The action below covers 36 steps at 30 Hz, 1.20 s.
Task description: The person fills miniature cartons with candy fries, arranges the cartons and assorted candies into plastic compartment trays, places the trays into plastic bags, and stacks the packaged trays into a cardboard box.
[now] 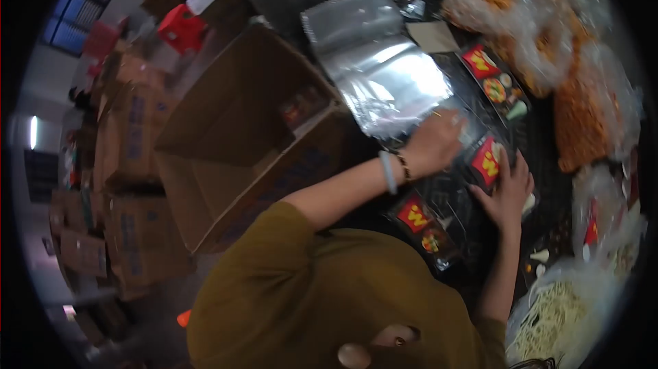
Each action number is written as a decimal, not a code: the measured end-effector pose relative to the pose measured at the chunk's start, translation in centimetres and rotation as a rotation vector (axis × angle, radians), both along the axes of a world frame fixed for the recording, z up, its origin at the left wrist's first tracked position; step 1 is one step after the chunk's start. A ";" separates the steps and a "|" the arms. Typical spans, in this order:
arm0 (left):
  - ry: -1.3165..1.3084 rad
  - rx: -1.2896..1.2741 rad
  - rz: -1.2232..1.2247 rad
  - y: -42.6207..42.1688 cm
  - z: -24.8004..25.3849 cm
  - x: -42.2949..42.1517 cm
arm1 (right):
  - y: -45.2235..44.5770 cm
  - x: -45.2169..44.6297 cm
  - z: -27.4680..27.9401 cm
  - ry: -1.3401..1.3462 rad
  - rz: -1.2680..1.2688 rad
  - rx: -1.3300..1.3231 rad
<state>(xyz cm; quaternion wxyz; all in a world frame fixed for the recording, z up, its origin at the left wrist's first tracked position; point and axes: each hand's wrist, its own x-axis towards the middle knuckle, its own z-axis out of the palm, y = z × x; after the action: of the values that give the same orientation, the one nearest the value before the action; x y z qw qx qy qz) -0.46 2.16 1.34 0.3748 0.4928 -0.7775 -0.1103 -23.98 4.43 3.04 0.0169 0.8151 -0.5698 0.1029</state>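
Note:
My right hand grips a black food packet with a red and yellow label, thumb on one side and fingers on the other. Beside it my left hand, with bracelets on the wrist, is closed on what looks like the edge of a clear plastic bag; motion blurs the fingertips. A stack of shiny clear bags lies just beyond the left hand. Another black packet lies farther off on the dark table, and a wrapped packet rests close to my body.
A large open cardboard box stands at my left, with a packet inside. Bags of orange snack pieces line the right side, above a bag of pale noodle-like strands. More cartons and a red stool are farther left.

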 end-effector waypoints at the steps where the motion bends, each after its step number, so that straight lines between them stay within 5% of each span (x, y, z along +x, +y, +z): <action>1: -0.072 -0.001 0.028 -0.1 0.5 1.7 | 0.2 -0.1 0.2 0.001 -0.018 0.011; 4: -0.329 -0.023 0.224 -0.1 0.7 5.4 | 0.1 -0.1 0.1 -0.017 -0.034 0.030; 10: -0.545 0.080 0.169 -1.6 -1.2 6.3 | 0.1 -0.2 0.2 -0.048 -0.036 0.048; 14: -0.445 0.245 0.253 -2.4 0.9 6.5 | 0.2 -0.2 0.3 -0.055 -0.041 0.057; 15: -0.286 0.089 0.276 -2.7 0.9 7.0 | 0.2 -0.2 0.3 -0.056 -0.041 0.060; 18: 0.117 0.482 0.311 -3.8 1.4 9.1 | 0.2 -0.2 0.2 -0.052 -0.044 0.060; 21: 0.298 0.545 0.286 -4.1 1.1 9.7 | 0.2 -0.2 0.2 -0.050 -0.048 0.065; 27: -0.349 0.070 0.160 -3.9 1.3 8.6 | 0.1 -0.3 0.1 -0.041 -0.052 0.076; 36: -0.064 0.709 0.089 -8.0 3.3 11.1 | 0.2 -0.2 0.1 -0.035 -0.058 0.078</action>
<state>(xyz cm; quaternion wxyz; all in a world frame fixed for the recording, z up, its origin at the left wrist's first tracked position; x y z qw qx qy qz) 10.61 -5.89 4.61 0.1602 0.6286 -0.6802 -0.3414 -24.16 4.58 3.14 -0.0218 0.7964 -0.5969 0.0941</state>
